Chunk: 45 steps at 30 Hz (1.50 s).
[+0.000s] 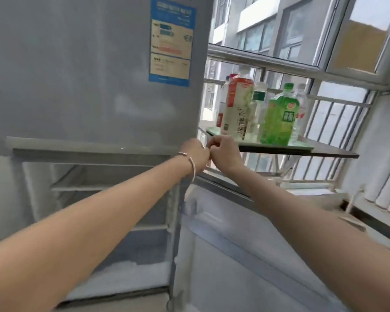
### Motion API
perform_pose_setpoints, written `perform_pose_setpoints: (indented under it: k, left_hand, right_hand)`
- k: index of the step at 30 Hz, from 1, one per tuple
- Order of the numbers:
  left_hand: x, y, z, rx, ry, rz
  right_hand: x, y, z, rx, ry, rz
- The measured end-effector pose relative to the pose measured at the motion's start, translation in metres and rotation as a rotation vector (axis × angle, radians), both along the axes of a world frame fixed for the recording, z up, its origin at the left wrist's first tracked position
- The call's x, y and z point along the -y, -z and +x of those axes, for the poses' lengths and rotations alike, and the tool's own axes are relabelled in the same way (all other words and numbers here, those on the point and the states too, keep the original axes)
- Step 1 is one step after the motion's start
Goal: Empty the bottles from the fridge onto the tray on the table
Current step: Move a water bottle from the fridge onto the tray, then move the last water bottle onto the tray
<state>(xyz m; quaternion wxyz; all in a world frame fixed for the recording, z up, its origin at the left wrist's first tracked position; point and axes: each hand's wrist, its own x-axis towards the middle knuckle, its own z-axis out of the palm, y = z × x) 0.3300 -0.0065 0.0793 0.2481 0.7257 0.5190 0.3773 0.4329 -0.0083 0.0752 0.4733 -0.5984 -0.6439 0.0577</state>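
Step in hand: likely the close of the task; nothing carried, fridge shelves bare as far as visible.
Fridge (95, 86): tall and grey, upper door shut with a blue label (171, 39); lower compartment (113, 210) open, wire shelves showing no bottles, frost or ice at the bottom.
Lower door (245, 255): swung wide toward the right, its inner face empty where visible.
Left hand (195, 154): loosely curled at the right edge of the fridge, just under the upper door's bottom corner; bracelet (190, 164) on the wrist; no bottle in it, though whether the fingers pinch anything small cannot be told.
Right hand (225, 152): curled, fingertips touching the left hand's fingertips; nothing visibly held, true grasp impossible to tell through blur.
Table (338, 153): dark top, standing by the window railing beyond the fridge.
Tray (302, 145): green, lying along the table's near edge, reaching toward its left corner.
Bottles: grouped upright on the tray; green bottle (279, 120) toward the tray's right end, tall white-and-red bottle (236, 106) toward its left end, clear bottles (259, 97) between and behind them.
Progress: judged nearly or fully done, unless a bottle hides low in the compartment, out of view.
Next move calls for: separating the hands, a look down into the bottom shelf and door rack, then swinging the lower door shut if nothing remains.
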Motion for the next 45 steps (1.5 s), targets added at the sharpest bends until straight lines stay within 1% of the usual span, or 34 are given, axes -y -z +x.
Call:
perform_pose_setpoints:
  k: [3,6,9,11,15,20,23,24,25,26,27,28,29,31,34,36,38,43,45]
  left_hand:
    - [-0.011,0.032,-0.055,-0.06,-0.009,-0.081]
    - [-0.033,0.079,-0.106,-0.15,-0.049,-0.173]
    - [-0.059,0.135,-0.151,-0.261,-0.066,-0.287]
    - [-0.079,0.173,-0.177,-0.38,-0.09,-0.365]
    - [-0.127,0.243,-0.23,-0.525,-0.312,-0.434]
    - [-0.173,0.307,-0.291,-0.554,-0.616,-0.482]
    - [-0.199,0.339,-0.304,-0.538,-0.668,-0.497]
    - [-0.208,0.348,-0.305,-0.514,-0.661,-0.501]
    - [-0.212,0.353,-0.306,-0.555,-0.618,-0.563]
    - [-0.215,0.357,-0.307,-0.593,-0.611,-0.605]
    - [-0.217,0.36,-0.306,-0.582,-0.623,-0.576]
    - [-0.212,0.359,-0.302,-0.556,-0.623,-0.594]
    - [-0.207,0.354,-0.298,-0.545,-0.652,-0.551]
    - [-0.202,0.344,-0.289,-0.592,-0.711,-0.418]
    - [-0.201,0.332,-0.281,-0.624,-0.737,-0.327]
    - [-0.198,0.32,-0.279,-0.606,-0.723,-0.33]
    - [-0.197,0.307,-0.279,-0.604,-0.715,-0.29]
    - [-0.164,0.254,-0.273,-0.784,-0.638,-0.161]
    - [-0.146,0.229,-0.266,-0.789,-0.593,-0.133]
  right_hand:
    - [-0.017,0.042,-0.051,-0.001,-0.007,-0.065]
    - [-0.034,0.095,-0.102,-0.053,-0.032,-0.14]
    - [-0.056,0.16,-0.15,-0.061,-0.104,-0.29]
    - [-0.074,0.203,-0.176,-0.005,-0.124,-0.399]
    - [-0.114,0.268,-0.214,0.09,-0.112,-0.53]
    - [-0.147,0.305,-0.226,0.125,-0.086,-0.592]
    - [-0.16,0.317,-0.224,0.1,-0.085,-0.629]
    - [-0.163,0.319,-0.223,0.086,-0.082,-0.641]
    - [-0.166,0.322,-0.22,0.067,-0.086,-0.649]
    - [-0.168,0.324,-0.218,0.059,-0.092,-0.657]
    - [-0.17,0.326,-0.217,0.058,-0.1,-0.663]
    - [-0.17,0.326,-0.214,0.065,-0.103,-0.667]
    - [-0.171,0.327,-0.212,0.064,-0.105,-0.668]
    - [-0.169,0.326,-0.209,0.052,-0.117,-0.668]
    - [-0.163,0.319,-0.206,0.05,-0.141,-0.666]
    - [-0.158,0.31,-0.206,0.037,-0.146,-0.649]
    - [-0.152,0.3,-0.208,0.03,-0.155,-0.634]
    - [-0.127,0.27,-0.208,0.017,-0.208,-0.628]
    - [-0.114,0.26,-0.205,0.022,-0.219,-0.634]
